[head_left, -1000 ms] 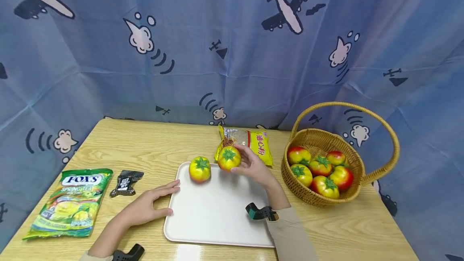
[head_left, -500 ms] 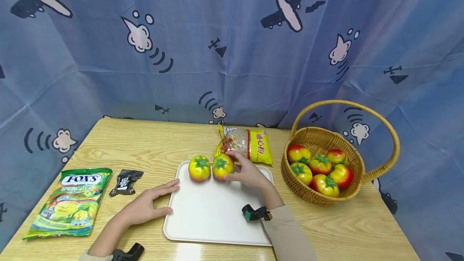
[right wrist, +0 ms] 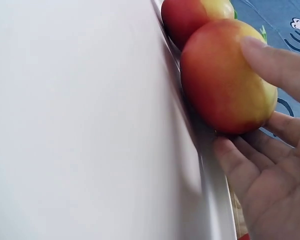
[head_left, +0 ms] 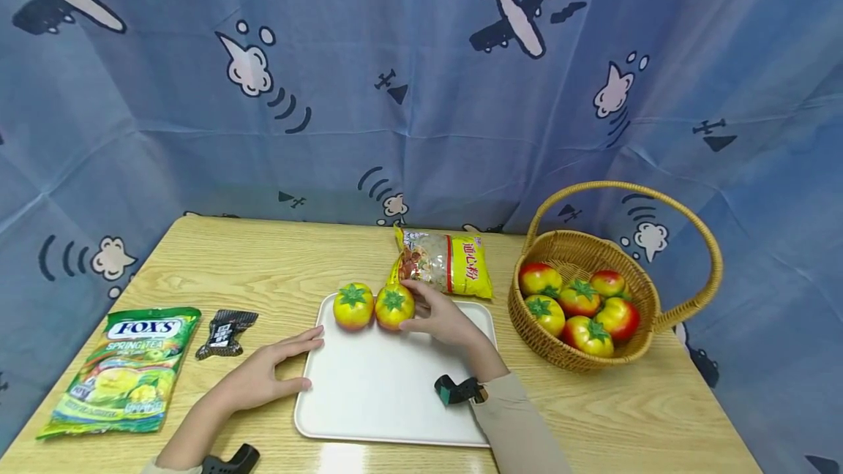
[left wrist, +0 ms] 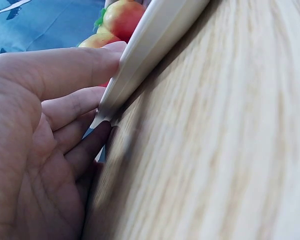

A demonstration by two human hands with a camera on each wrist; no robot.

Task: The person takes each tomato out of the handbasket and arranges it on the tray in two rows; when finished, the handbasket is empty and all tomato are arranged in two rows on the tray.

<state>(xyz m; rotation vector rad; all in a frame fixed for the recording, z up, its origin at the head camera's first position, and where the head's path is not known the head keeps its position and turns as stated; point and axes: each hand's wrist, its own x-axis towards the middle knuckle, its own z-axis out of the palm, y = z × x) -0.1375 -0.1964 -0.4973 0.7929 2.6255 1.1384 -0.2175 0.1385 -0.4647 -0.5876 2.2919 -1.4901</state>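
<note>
My right hand (head_left: 440,319) grips a yellow-and-red tomato (head_left: 394,306) with a green leafy top, thumb on one side and fingers on the other. It is at the far edge of the white tray (head_left: 395,393), right beside a second tomato (head_left: 353,306) on its left. In the right wrist view, the held tomato (right wrist: 225,80) is close over the tray's rim and overlaps the other one. My left hand (head_left: 263,375) lies at the tray's left edge with fingers extended. Seen from the left wrist, its fingertips touch the tray's outer rim (left wrist: 140,60).
At right stands a wicker basket (head_left: 560,353) with a tall handle, holding several tomatoes (head_left: 588,335). Behind the tray lies a yellow pasta bag (head_left: 469,265). A green candy bag (head_left: 125,371) and a small black packet (head_left: 226,333) lie to the left. A blue curtain (head_left: 329,93) hangs behind the table.
My right hand has moved left and lower with the tomato, from above the tray's far edge to right beside the other tomato. The left hand has stayed at the tray's edge.
</note>
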